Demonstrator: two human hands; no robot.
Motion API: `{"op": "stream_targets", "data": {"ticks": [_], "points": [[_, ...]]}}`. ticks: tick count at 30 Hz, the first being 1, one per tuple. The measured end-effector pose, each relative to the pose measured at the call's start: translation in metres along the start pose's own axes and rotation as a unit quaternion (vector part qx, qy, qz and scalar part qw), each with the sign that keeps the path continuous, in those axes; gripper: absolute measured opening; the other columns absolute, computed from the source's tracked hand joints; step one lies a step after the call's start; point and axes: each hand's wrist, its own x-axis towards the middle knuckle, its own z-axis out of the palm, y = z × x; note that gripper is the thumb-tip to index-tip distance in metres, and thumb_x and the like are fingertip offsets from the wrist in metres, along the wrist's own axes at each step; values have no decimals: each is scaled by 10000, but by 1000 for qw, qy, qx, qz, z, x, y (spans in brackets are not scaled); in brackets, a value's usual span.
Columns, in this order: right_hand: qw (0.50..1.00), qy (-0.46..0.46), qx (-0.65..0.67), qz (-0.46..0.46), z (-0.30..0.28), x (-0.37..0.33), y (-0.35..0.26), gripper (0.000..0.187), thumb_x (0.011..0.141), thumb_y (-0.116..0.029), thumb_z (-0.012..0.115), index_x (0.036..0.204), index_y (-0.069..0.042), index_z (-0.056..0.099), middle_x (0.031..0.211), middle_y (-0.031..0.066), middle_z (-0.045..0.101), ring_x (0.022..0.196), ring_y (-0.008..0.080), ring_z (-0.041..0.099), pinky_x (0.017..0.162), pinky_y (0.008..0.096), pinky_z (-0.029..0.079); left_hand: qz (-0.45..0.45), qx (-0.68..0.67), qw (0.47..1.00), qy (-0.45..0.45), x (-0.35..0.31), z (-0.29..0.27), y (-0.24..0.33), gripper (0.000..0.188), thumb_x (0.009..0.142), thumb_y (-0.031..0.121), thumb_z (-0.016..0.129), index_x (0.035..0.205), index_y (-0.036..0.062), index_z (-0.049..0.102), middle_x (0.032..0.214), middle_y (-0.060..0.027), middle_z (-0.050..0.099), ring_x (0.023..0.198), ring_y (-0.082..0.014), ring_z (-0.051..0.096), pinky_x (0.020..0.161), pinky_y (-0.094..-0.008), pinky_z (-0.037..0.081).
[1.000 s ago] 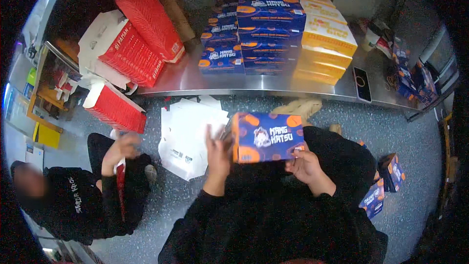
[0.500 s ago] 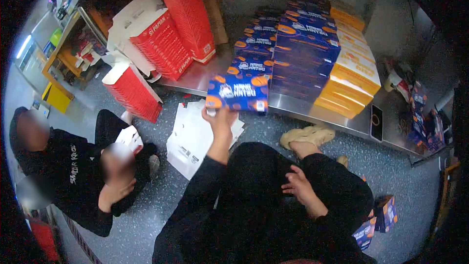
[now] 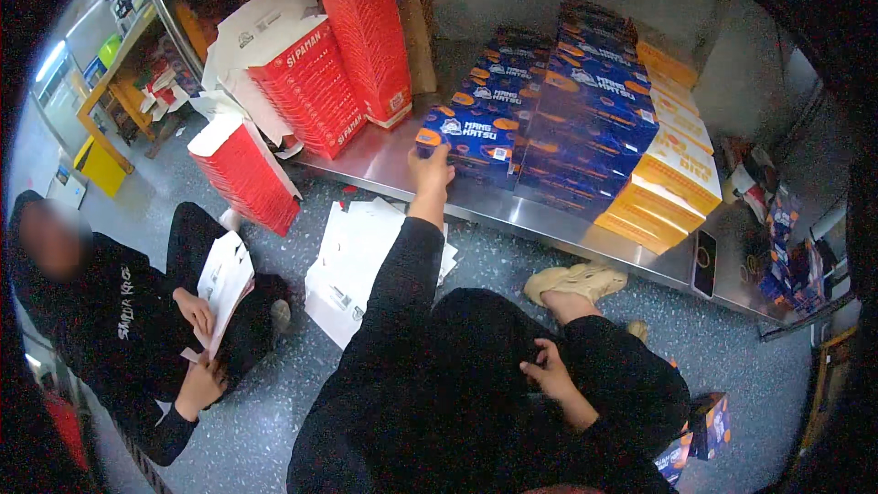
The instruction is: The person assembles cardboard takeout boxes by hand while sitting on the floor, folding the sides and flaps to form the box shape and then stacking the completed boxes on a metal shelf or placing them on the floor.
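Note:
My left hand [image 3: 430, 185] reaches forward to the metal shelf, its fingers gripping the left end of a blue box with orange spots [image 3: 471, 134]. That box lies at the front of a row of similar blue boxes [image 3: 500, 96], against or on them; its underside is hidden. Over my lap hovers my right hand [image 3: 554, 379], fingers loosely bent and apart, holding nothing.
A taller stack of blue boxes [image 3: 594, 123] and yellow-white boxes [image 3: 666, 192] stand to the right, near a phone [image 3: 703, 263]. Nested red cartons [image 3: 306, 91] fill the left. White flat sheets [image 3: 352, 265] lie on the floor. A co-worker holds a white folded carton [image 3: 224, 284].
My left hand has carried the blue box forward and right, from above the shelf edge to the row's front. My right hand stays over my lap. The co-worker's white carton has come up and unfolded.

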Motion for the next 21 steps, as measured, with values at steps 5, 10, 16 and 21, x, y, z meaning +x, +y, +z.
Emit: {"op": "stream_targets", "data": {"ticks": [5, 10, 16, 21], "points": [[1000, -10, -4, -11, -1, 7, 10, 579, 697, -175, 712, 1163, -96, 378, 839, 33, 425, 749, 139, 433, 640, 274, 422, 43, 152, 987, -21, 19, 5, -10, 696, 649, 255, 691, 1222, 12, 379, 1019, -195, 510, 694, -238, 573, 396, -278, 451], [996, -46, 48, 60, -4, 0, -17, 577, 704, -189, 709, 1161, -98, 369, 838, 47, 439, 672, 144, 456, 550, 280, 429, 43, 199, 979, 3, 10, 11, -4, 806, 637, 294, 707, 1270, -9, 310, 1237, -255, 335, 1053, -340, 441, 788, -387, 428], [998, -16, -57, -6, -3, 8, 7, 620, 697, -242, 710, 1177, -68, 358, 842, 65, 440, 734, 166, 459, 626, 302, 438, 264, 316, 910, -40, -77, -22, -34, 814, 697, 277, 668, 1297, -30, 212, 1232, -277, 326, 1144, -381, 338, 951, -406, 301], [995, -15, -90, -44, -3, 5, -5, 694, 680, -282, 714, 1214, -41, 342, 952, 129, 468, 877, 224, 476, 770, 332, 423, 244, 621, 573, -476, -226, -77, -57, 477, 699, 498, 567, 1049, 175, 598, 1194, -61, 502, 1124, -267, 439, 957, -475, 276]]}}
